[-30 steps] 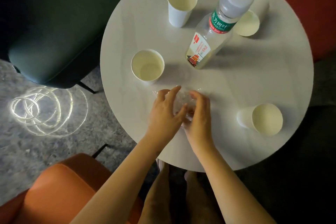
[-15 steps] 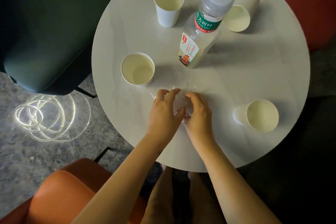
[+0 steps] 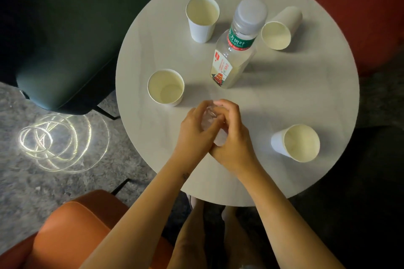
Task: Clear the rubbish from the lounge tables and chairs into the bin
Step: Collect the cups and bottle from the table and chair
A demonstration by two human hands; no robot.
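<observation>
1. Left hand and right hand are curled together at frame centre, bunching a clear wrapper between them. It is probably plastic film, mostly hidden.
2. The wrapper sits over the lower middle of the table.
3. Nearest cup lies up-left, closer to the left hand. The tipped cup lies right, closer to the right hand.
4. The bottle stands upright, above the hands in frame.

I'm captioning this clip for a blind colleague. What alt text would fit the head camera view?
The person's left hand and right hand bunch a scrap of clear plastic between them over a round white table. A capped bottle and three paper cups stand around them, and a fourth cup lies on its side.
</observation>
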